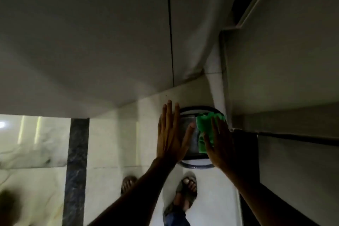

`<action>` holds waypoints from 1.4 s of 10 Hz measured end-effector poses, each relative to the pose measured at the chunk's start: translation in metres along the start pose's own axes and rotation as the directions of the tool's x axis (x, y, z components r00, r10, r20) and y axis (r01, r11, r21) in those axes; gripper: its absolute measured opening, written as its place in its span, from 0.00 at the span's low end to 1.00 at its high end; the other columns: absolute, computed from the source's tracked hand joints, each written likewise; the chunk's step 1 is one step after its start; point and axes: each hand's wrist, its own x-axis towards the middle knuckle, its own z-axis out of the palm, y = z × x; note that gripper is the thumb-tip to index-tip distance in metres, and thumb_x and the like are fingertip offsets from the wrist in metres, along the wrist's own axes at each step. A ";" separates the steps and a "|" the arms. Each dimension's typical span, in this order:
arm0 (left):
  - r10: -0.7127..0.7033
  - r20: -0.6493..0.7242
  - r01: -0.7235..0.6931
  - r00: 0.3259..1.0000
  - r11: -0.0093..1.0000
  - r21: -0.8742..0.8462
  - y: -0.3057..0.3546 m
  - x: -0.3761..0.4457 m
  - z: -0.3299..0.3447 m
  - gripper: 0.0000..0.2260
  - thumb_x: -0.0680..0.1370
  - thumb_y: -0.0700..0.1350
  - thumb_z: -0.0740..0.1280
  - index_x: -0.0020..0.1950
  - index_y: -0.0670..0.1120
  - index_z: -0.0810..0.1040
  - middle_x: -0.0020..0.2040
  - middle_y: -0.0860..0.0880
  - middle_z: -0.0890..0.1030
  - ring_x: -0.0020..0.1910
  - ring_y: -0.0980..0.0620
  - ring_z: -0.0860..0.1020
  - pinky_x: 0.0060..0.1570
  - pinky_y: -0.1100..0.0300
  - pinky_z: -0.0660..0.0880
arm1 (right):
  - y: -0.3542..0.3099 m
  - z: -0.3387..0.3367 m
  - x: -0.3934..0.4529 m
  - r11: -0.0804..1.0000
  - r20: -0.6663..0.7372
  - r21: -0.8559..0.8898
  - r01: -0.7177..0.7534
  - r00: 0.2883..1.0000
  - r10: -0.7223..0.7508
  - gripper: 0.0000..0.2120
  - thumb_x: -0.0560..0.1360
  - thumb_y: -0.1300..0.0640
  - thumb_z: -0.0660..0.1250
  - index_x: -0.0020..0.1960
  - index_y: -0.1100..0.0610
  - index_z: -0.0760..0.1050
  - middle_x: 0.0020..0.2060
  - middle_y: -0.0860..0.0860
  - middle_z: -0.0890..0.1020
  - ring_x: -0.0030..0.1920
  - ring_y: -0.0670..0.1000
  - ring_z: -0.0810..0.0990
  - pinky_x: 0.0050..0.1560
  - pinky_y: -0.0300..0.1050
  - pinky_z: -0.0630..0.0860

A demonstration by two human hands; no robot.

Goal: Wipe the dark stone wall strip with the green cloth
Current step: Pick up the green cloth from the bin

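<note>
While the green cloth [205,130] sits under the fingertips of the right hand [219,145], pressed flat against what looks like a dark, glossy surface inside a round dark rim [200,109], the dark stone wall strip [78,152] stands well apart to the left, a speckled vertical band between pale marble panels. Nothing touches that strip.

Both hands are flat and open. The left hand [171,134] is spread, fingers apart and straight, palm against the pale tile just beside the rim, holding nothing. The right hand's fingers lie together and extended over the cloth, pinning it by pressure, not curled round it.

That is the first risk: a cloth only pressed by a flat palm can slide out or drop once the hand lifts off the surface, and it would fall toward the sandalled feet [187,189] on the floor below. Gathering it in a closed grasp before moving would guard against that.

The second risk is wiping the wrong surface. The cloth is on the round fitting at the right, and the strip still needs the cloth carried across to it.

The light is dim and the frame soft, so I cannot say for certain what the round fitting is, nor whether the cloth is wet. If it is, drips on smooth tile underfoot could make footing slippery.
</note>
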 end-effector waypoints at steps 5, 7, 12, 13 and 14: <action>-0.003 0.086 -0.008 0.996 0.993 0.121 -0.072 0.013 0.188 0.42 0.87 0.70 0.49 0.92 0.43 0.54 0.93 0.41 0.48 0.93 0.42 0.48 0.91 0.48 0.47 | 0.068 0.088 0.027 0.977 0.006 -0.120 0.174 0.985 -0.175 0.35 0.87 0.37 0.48 0.87 0.56 0.56 0.88 0.57 0.55 0.88 0.62 0.52 0.85 0.67 0.56; -0.015 -0.021 0.019 1.000 0.984 0.180 -0.068 0.015 0.207 0.41 0.88 0.68 0.51 0.91 0.40 0.57 0.93 0.39 0.51 0.93 0.42 0.49 0.91 0.48 0.44 | 0.069 0.092 0.028 0.977 -0.053 -0.110 0.182 0.981 -0.188 0.30 0.88 0.44 0.54 0.87 0.55 0.58 0.87 0.56 0.57 0.88 0.62 0.53 0.86 0.65 0.55; -0.019 0.014 0.017 1.000 0.990 0.139 -0.069 0.014 0.211 0.45 0.86 0.73 0.39 0.93 0.44 0.49 0.94 0.43 0.43 0.93 0.44 0.43 0.90 0.51 0.36 | 0.067 0.090 0.031 0.914 -0.162 0.405 -0.004 0.984 0.076 0.23 0.90 0.52 0.56 0.81 0.61 0.68 0.79 0.59 0.74 0.80 0.57 0.72 0.80 0.58 0.71; 0.021 0.031 -0.023 0.999 0.999 0.040 -0.072 0.010 0.200 0.44 0.86 0.73 0.41 0.93 0.43 0.51 0.94 0.42 0.46 0.93 0.44 0.44 0.91 0.50 0.39 | 0.054 0.069 0.033 0.830 -0.081 0.521 -0.199 0.957 0.280 0.18 0.90 0.53 0.59 0.76 0.58 0.72 0.63 0.59 0.85 0.64 0.57 0.84 0.63 0.44 0.78; 0.042 -0.030 -0.042 0.999 0.999 -0.008 -0.081 0.010 0.171 0.42 0.88 0.69 0.43 0.92 0.40 0.54 0.93 0.41 0.50 0.93 0.43 0.48 0.92 0.47 0.44 | 0.037 0.034 0.040 0.200 0.277 0.863 -0.465 0.765 0.582 0.21 0.90 0.49 0.56 0.65 0.63 0.80 0.38 0.45 0.85 0.42 0.46 0.87 0.41 0.30 0.78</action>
